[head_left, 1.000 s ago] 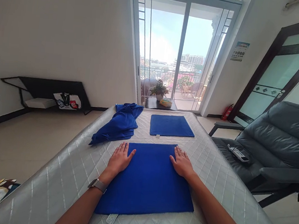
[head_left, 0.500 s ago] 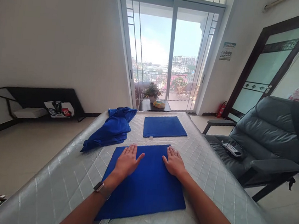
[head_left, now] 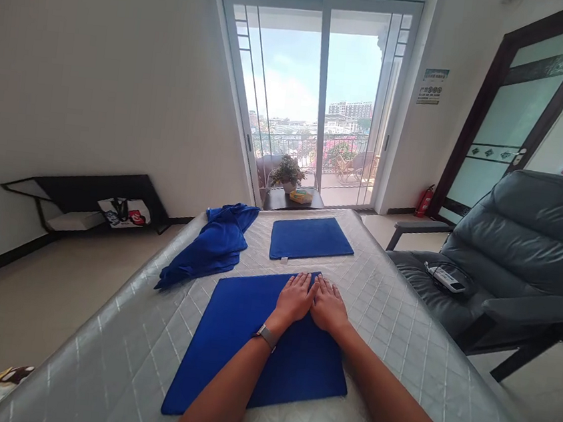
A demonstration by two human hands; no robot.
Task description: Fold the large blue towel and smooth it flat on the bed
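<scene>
A blue cloth (head_left: pixel 228 339) lies spread flat on the quilted silver-grey mattress (head_left: pixel 386 316). My left hand (head_left: pixel 296 298) rests palm down on its far right part, fingers stretched out. Right beside it, my right hand (head_left: pixel 329 305) lies flat near the cloth's far right corner, the thumbs about touching. Neither hand grips anything. Beyond them a second blue cloth (head_left: pixel 311 238) lies as a neat flat rectangle with a small white tag on its near edge. To the left is a crumpled heap of blue cloth (head_left: pixel 212 244).
A grey padded armchair (head_left: pixel 525 236) stands to the right, with a power strip (head_left: pixel 445 278) on its seat. Past the mattress's far end, a small dark table (head_left: pixel 277 200) carries a potted plant (head_left: pixel 288 171). A black frame (head_left: pixel 108 186) leans by the left wall.
My left hand has slid right across the near cloth until it lies against my right hand. The right hand has stayed at nearly the same spot. The camera view has shifted slightly.
</scene>
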